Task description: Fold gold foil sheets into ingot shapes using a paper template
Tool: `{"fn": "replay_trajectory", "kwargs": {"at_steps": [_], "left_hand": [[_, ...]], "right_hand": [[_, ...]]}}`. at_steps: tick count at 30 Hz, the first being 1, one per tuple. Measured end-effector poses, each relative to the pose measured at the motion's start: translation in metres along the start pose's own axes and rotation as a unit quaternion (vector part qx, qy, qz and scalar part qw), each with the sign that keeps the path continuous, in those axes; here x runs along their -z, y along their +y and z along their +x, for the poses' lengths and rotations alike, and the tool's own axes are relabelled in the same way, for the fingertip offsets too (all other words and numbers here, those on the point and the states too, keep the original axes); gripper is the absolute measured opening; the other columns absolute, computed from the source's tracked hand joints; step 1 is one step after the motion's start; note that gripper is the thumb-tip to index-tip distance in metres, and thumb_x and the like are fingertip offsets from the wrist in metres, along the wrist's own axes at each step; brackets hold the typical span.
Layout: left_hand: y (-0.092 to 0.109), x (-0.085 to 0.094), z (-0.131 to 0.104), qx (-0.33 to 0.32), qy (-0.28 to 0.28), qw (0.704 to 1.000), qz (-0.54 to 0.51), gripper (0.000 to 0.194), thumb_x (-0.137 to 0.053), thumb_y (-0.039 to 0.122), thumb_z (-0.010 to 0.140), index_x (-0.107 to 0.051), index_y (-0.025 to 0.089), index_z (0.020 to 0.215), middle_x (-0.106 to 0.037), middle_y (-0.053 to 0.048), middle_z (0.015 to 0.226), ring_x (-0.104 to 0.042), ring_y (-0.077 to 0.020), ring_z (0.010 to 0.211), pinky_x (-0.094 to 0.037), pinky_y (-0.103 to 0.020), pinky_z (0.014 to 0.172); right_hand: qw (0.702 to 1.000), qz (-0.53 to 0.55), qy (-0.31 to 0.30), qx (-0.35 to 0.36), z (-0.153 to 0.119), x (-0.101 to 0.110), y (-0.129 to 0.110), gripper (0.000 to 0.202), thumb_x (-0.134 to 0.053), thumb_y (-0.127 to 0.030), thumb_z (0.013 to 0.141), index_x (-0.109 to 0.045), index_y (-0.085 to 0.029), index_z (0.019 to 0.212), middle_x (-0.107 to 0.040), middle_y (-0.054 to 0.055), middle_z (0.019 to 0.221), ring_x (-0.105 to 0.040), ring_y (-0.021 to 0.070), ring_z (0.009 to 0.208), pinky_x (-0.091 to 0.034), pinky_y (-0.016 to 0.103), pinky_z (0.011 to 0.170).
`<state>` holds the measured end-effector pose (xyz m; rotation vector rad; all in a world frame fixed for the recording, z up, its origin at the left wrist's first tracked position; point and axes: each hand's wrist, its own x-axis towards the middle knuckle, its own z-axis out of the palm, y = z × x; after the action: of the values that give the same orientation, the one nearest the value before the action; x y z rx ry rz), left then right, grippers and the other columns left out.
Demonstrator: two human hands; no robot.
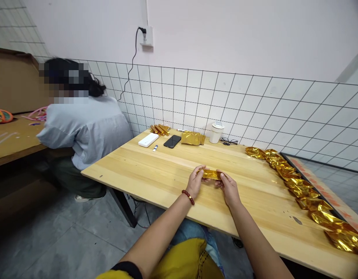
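Between my two hands a folded strip of gold foil is stretched level, just above the wooden table. My left hand pinches its left end, thumb on top; a dark red bead bracelet circles that wrist. The strip's right end is pinched in my right hand. Several crumpled gold foil pieces lie in a row along the table's right side. At the back are a flat gold foil piece and a small bundle of folded gold strips.
A white power bank, a small blue-and-white stick, a black phone, a lidded white cup and glasses stand along the back. To the left, another person bends over a second table. A black-edged panel borders the right side.
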<state>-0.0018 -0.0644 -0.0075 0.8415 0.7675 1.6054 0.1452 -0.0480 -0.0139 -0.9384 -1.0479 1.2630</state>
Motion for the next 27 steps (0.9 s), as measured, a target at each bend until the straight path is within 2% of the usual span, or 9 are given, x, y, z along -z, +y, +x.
{"fn": "replay_trajectory", "kwargs": {"at_steps": [6, 10, 15, 18, 21, 24, 27], "left_hand": [[-0.004, 0.001, 0.001, 0.0, -0.007, 1.0, -0.016, 0.039, -0.07, 0.041, 0.077, -0.064, 0.016, 0.107, -0.067, -0.013, 0.113, -0.066, -0.0223, 0.091, -0.055, -0.032, 0.069], [-0.005, 0.001, 0.002, -0.003, -0.007, 1.0, -0.026, 0.041, -0.071, 0.041, 0.076, -0.063, 0.016, 0.108, -0.066, -0.013, 0.115, -0.066, -0.0207, 0.091, -0.055, -0.03, 0.07], [-0.004, 0.002, 0.001, -0.022, -0.005, 0.999, 0.049, 0.039, -0.067, 0.045, 0.079, -0.065, 0.019, 0.108, -0.068, -0.01, 0.113, -0.063, -0.0121, 0.064, -0.048, -0.023, 0.054], [-0.003, 0.004, 0.002, -0.044, 0.007, 0.996, 0.081, 0.037, -0.065, 0.047, 0.08, -0.068, 0.018, 0.105, -0.068, -0.01, 0.109, -0.063, -0.0151, 0.073, -0.048, -0.022, 0.053], [-0.003, 0.006, 0.004, -0.054, 0.041, 0.994, 0.085, 0.038, -0.065, 0.049, 0.08, -0.068, 0.018, 0.102, -0.068, -0.01, 0.109, -0.064, -0.0188, 0.084, -0.049, -0.022, 0.053], [-0.004, 0.008, 0.006, -0.036, 0.08, 0.994, 0.062, 0.041, -0.065, 0.051, 0.079, -0.067, 0.017, 0.102, -0.07, -0.01, 0.103, -0.065, -0.0185, 0.081, -0.049, -0.022, 0.051], [-0.004, 0.007, 0.006, -0.028, 0.084, 0.995, 0.037, 0.043, -0.067, 0.051, 0.077, -0.067, 0.017, 0.102, -0.07, -0.01, 0.1, -0.064, -0.0171, 0.078, -0.048, -0.021, 0.052]], "right_hand": [[0.999, 0.032, 0.006, -0.012, 0.0, 0.0, 0.002, 0.046, -0.077, -0.049, 0.068, -0.072, -0.018, 0.101, -0.071, 0.003, 0.078, -0.059, 0.0127, 0.055, -0.048, 0.026, 0.052], [0.999, 0.044, -0.014, -0.016, -0.002, -0.002, 0.002, 0.044, -0.076, -0.048, 0.069, -0.072, -0.019, 0.102, -0.072, 0.003, 0.08, -0.06, 0.0135, 0.057, -0.049, 0.027, 0.054], [0.995, -0.084, -0.036, 0.037, -0.007, -0.005, 0.001, 0.046, -0.068, -0.057, 0.075, -0.073, -0.018, 0.099, -0.068, 0.002, 0.067, -0.057, 0.0141, 0.054, -0.049, 0.028, 0.054], [0.985, -0.147, -0.049, 0.069, -0.01, -0.006, 0.001, 0.046, -0.064, -0.057, 0.078, -0.074, -0.019, 0.103, -0.068, 0.001, 0.068, -0.057, 0.0139, 0.055, -0.05, 0.029, 0.057], [0.981, -0.169, -0.04, 0.09, -0.011, -0.005, 0.003, 0.047, -0.063, -0.055, 0.08, -0.071, -0.02, 0.112, -0.068, 0.0, 0.067, -0.06, 0.0148, 0.058, -0.052, 0.03, 0.061], [0.977, -0.18, -0.04, 0.106, -0.012, -0.004, 0.006, 0.046, -0.067, -0.051, 0.078, -0.071, -0.021, 0.112, -0.069, 0.001, 0.066, -0.065, 0.0185, 0.064, -0.053, 0.032, 0.066], [0.974, -0.188, -0.053, 0.114, -0.011, -0.003, 0.007, 0.042, -0.068, -0.049, 0.078, -0.071, -0.022, 0.111, -0.072, 0.002, 0.073, -0.067, 0.0196, 0.066, -0.054, 0.034, 0.068]]}}
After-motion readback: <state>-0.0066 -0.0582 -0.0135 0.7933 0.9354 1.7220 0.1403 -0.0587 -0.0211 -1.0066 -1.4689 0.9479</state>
